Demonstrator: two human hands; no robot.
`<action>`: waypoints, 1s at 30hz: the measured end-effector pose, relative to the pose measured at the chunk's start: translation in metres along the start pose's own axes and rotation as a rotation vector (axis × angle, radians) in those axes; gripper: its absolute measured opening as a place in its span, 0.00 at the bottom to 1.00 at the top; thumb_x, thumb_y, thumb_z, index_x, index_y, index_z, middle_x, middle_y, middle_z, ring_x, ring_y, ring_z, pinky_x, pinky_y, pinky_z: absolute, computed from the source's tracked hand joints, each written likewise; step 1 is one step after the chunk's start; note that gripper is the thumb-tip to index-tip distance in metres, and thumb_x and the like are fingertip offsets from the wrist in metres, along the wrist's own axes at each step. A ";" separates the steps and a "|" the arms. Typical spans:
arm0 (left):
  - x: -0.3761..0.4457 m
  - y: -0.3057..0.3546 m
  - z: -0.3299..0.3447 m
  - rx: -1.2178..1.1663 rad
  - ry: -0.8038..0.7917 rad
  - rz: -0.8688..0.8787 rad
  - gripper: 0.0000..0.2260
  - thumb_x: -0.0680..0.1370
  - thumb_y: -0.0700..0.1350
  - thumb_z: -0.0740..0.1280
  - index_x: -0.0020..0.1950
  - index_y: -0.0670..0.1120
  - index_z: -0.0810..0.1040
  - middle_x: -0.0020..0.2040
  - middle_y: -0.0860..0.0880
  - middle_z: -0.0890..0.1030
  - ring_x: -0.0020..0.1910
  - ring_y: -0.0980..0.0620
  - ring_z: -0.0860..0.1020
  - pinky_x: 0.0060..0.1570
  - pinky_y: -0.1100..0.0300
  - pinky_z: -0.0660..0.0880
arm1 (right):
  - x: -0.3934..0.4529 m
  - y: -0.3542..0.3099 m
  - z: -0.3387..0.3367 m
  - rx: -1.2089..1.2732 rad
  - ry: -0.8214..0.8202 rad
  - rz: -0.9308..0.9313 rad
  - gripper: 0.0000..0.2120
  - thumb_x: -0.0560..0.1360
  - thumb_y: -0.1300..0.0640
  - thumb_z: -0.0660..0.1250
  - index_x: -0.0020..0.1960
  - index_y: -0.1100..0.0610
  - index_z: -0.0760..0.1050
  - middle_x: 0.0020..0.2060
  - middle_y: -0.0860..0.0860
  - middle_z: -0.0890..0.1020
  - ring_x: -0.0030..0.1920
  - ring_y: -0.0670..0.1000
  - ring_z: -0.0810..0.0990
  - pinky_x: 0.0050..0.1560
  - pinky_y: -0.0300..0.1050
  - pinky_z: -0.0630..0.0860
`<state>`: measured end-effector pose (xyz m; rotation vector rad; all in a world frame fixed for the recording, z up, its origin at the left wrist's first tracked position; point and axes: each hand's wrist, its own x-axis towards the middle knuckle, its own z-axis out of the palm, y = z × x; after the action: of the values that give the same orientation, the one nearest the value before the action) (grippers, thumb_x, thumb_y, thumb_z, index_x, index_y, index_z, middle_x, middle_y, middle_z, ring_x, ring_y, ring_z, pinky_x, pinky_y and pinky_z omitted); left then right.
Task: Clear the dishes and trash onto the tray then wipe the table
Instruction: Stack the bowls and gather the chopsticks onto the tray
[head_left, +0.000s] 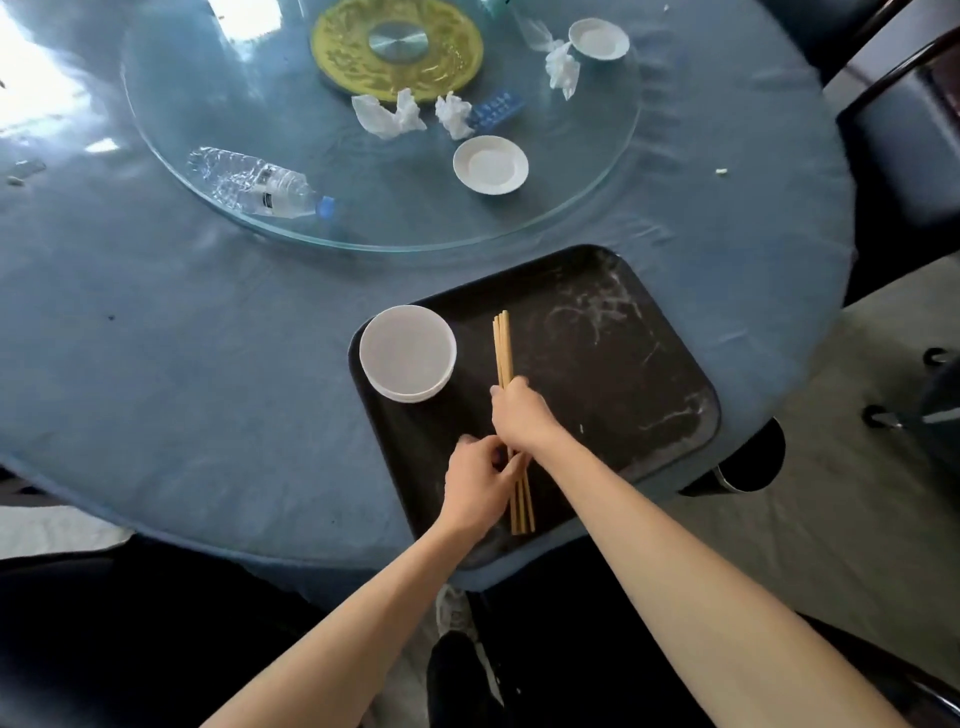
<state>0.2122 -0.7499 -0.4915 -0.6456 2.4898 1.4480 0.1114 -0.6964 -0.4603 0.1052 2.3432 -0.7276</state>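
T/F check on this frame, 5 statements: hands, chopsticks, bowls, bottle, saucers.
1. Both hands hold the chopsticks over the tray. True: left hand and right hand both grip the bundle.
2. The white bowls sit on the glass turntable. False: on the tray.
3. The water bottle stands upright. False: it lies on its side.
4. Two saucers, near saucer and far saucer, remain on the turntable. True.
5. Crumpled tissues are on the tray. False: on the turntable.
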 end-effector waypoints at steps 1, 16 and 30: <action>0.002 -0.002 0.002 0.002 0.017 -0.007 0.06 0.78 0.51 0.69 0.47 0.49 0.80 0.42 0.49 0.80 0.44 0.54 0.75 0.45 0.51 0.76 | 0.005 0.001 0.002 -0.033 -0.006 -0.002 0.18 0.86 0.48 0.53 0.68 0.60 0.66 0.61 0.59 0.79 0.59 0.58 0.79 0.54 0.53 0.76; 0.010 -0.016 0.007 -0.103 0.164 -0.075 0.15 0.75 0.45 0.73 0.61 0.48 0.78 0.52 0.52 0.81 0.49 0.58 0.80 0.52 0.56 0.80 | 0.000 0.025 0.014 -0.219 0.166 -0.216 0.24 0.80 0.46 0.67 0.73 0.53 0.71 0.63 0.53 0.76 0.61 0.54 0.78 0.54 0.47 0.76; -0.014 -0.013 0.010 -0.009 0.072 -0.007 0.19 0.77 0.48 0.67 0.68 0.50 0.76 0.56 0.51 0.82 0.54 0.53 0.80 0.56 0.49 0.79 | -0.015 0.050 0.010 -0.157 0.116 -0.288 0.22 0.82 0.50 0.64 0.75 0.52 0.71 0.67 0.55 0.77 0.64 0.56 0.78 0.56 0.48 0.75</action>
<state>0.2298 -0.7432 -0.5010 -0.7201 2.5334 1.4597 0.1420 -0.6580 -0.4808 -0.2709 2.5471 -0.6852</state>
